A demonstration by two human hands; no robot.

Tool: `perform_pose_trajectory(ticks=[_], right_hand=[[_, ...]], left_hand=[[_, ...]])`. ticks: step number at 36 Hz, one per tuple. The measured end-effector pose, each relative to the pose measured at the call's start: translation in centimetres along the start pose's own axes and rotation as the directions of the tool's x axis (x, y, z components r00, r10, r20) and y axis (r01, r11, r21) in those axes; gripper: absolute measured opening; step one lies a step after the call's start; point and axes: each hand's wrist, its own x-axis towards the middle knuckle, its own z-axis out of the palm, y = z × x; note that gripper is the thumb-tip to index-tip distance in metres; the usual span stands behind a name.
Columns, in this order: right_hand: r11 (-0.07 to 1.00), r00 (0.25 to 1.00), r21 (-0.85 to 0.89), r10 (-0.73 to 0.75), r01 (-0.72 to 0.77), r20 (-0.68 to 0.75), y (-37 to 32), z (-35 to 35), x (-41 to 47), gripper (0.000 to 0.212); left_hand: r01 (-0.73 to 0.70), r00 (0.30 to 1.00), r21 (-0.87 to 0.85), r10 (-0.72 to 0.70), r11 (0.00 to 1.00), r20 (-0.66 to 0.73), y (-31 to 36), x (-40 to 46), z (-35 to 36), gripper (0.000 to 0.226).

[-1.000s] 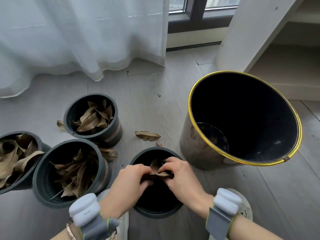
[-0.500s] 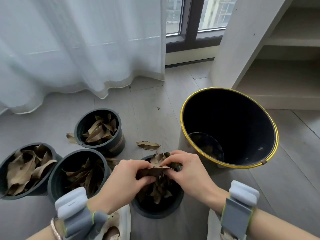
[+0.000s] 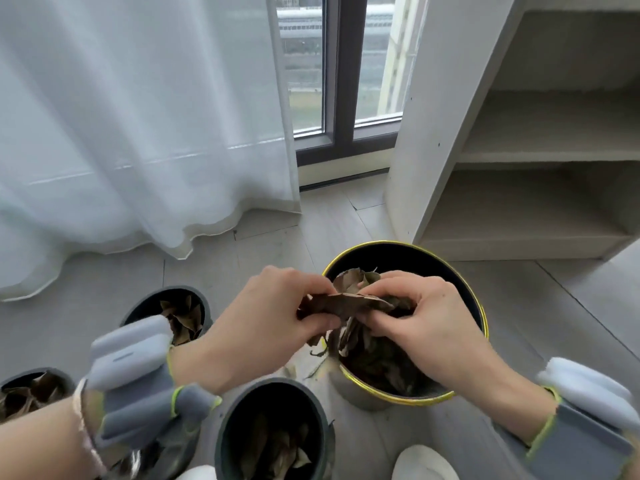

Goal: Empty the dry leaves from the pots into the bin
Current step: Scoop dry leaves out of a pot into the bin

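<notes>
On the grey floor, my left hand (image 3: 273,320) and right hand (image 3: 426,323) pinch brown dry leaves (image 3: 346,303); the black gold-rimmed bin (image 3: 481,317) gapes directly below my grip.

Bare floor (image 3: 263,258) lay open between the curtain (image 3: 138,133) and the bin (image 3: 481,306). Three pots (image 3: 273,424) crowded the near left, and the shelf unit (image 3: 433,133) stood just behind the bin, closing its far right side.

Left hand (image 3: 273,320) and right hand (image 3: 419,320) grip dry leaves (image 3: 346,301) over the bin (image 3: 483,317) — pots (image 3: 273,431) nearby.
</notes>
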Motion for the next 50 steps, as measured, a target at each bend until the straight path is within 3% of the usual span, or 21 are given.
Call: perform_pose_trajectory(ticks=[7,11,22,26,29,33,37,40,45,48,50], right_hand=[[0.975,0.974,-0.012,0.221,-0.221,-0.047,4.7,-3.2,2.4,0.009],[0.925,0.929,-0.093,0.371,-0.368,0.007,9.1,-2.7,3.5,0.006],[0.771,0.755,-0.344,0.62,-0.536,0.213,15.4,-0.2,6.4,0.028],[0.737,0.72,-0.417,0.653,-0.532,0.235,15.7,0.5,7.1,0.009],[0.731,0.71,-0.444,0.657,-0.517,0.253,15.5,0.8,7.1,0.024],[0.732,0.713,-0.463,0.652,-0.501,0.259,14.6,0.5,6.7,0.028],[0.762,0.763,-0.466,0.598,-0.449,0.244,13.0,0.1,6.0,0.036],[0.82,0.825,-0.426,0.511,-0.383,0.242,10.8,0.3,5.3,0.032],[0.953,0.961,-0.218,0.241,-0.208,0.137,5.4,2.1,2.8,0.003],[0.986,0.963,-0.122,0.139,-0.113,0.233,2.7,4.5,0.2,0.009],[0.979,0.93,-0.19,0.132,-0.069,0.343,2.7,6.7,-1.2,0.008]], left_hand=[[-0.033,0.996,0.035,0.03,0.999,0.087,0.6,7.4,3.9,0.009],[-0.002,0.983,0.102,-0.017,0.995,0.183,-0.5,10.2,8.3,0.014],[0.107,0.885,0.334,-0.243,0.937,0.396,-3.1,14.3,14.7,0.029],[0.09,0.868,0.389,-0.264,0.917,0.421,-3.6,14.8,15.0,0.034],[0.084,0.871,0.37,-0.249,0.925,0.424,-3.8,14.4,14.6,0.035],[0.059,0.917,0.3,-0.17,0.952,0.36,-3.9,13.1,13.0,0.032],[0.036,0.962,0.155,-0.076,0.987,0.261,-3.5,10.7,10.4,0.025],[0.026,0.994,0.012,-0.027,1.0,0.109,-3.5,7.7,8.4,0.018],[0.083,0.989,-0.105,-0.095,0.991,-0.114,-5.3,2.1,6.8,0.007],[0.18,0.981,-0.023,-0.181,0.983,-0.065,-7.8,-1.6,7.0,0.007],[0.243,0.969,0.082,-0.245,0.967,0.018,-9.5,-3.7,7.6,0.01]])
